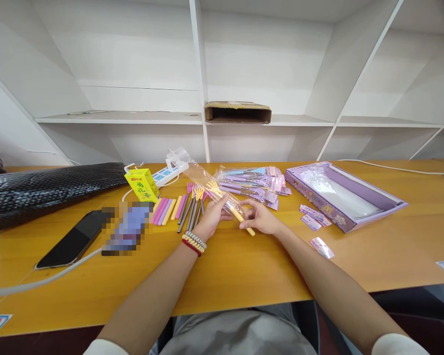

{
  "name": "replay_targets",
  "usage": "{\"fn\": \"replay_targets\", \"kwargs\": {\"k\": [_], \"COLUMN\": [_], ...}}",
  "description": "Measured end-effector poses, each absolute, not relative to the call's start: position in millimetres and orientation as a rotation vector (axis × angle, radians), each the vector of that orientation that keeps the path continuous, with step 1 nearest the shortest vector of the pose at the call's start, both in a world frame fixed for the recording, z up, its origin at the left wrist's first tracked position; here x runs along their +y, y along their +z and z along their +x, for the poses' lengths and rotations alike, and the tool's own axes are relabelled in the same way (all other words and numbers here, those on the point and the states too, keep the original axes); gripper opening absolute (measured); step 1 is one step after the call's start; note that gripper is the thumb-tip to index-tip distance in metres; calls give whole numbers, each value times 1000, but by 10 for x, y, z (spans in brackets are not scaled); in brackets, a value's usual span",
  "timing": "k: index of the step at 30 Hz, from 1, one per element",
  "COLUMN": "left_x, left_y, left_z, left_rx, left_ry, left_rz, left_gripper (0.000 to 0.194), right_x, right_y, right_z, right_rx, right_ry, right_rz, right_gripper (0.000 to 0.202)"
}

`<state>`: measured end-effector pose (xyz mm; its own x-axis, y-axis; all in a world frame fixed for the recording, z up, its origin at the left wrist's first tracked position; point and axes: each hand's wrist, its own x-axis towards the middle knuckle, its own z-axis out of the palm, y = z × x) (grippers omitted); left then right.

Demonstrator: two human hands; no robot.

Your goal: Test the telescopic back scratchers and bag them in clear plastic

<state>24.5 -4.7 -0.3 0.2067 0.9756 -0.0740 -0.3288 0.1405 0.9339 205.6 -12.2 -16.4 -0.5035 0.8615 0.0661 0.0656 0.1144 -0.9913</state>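
Note:
At the middle of the table, my left hand [215,215] is closed around a clear plastic sleeve with a yellow hand-shaped stick [238,214] partly inside it. The fingers of my right hand [259,217] are closed on the lower part of the same stick, whose rounded yellow end sticks out toward me. Left of my hands lie several loose metal rods with pink and yellow hand-shaped heads [199,193]. Beside them is a row of pink, purple and yellow handles [167,212]. Behind my right hand is a pile of bagged purple and blue sticks [249,181].
An open purple box [340,212] and small printed cards [321,247] lie to the right. On the left are a yellow drink carton [143,185], a power strip [166,175], a phone [76,239], a white cable and a black wrapped roll [55,190]. White shelves stand behind.

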Motion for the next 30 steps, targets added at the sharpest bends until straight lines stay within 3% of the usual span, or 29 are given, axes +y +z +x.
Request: {"fn": "replay_targets", "kwargs": {"k": [6, 12, 18, 30], "left_x": [-52, -43, 14, -102], "left_y": [36, 74, 123, 44], "left_z": [258, 220, 110, 272], "left_rx": [829, 842, 843, 845], "left_ry": [1396, 1293, 1308, 1044], "left_rz": [952, 934, 882, 1030], "left_gripper": [32, 24, 20, 25], "right_x": [-138, -148, -145, -112], "right_y": [-159, -132, -89, -184], "right_z": [2001, 2023, 2113, 2065], "right_rx": [-1673, -1704, -1801, -1883], "right_ry": [1350, 1408, 1629, 1104], "right_rz": [-994, -929, -747, -926], "right_gripper": [90, 75, 81, 71]}}
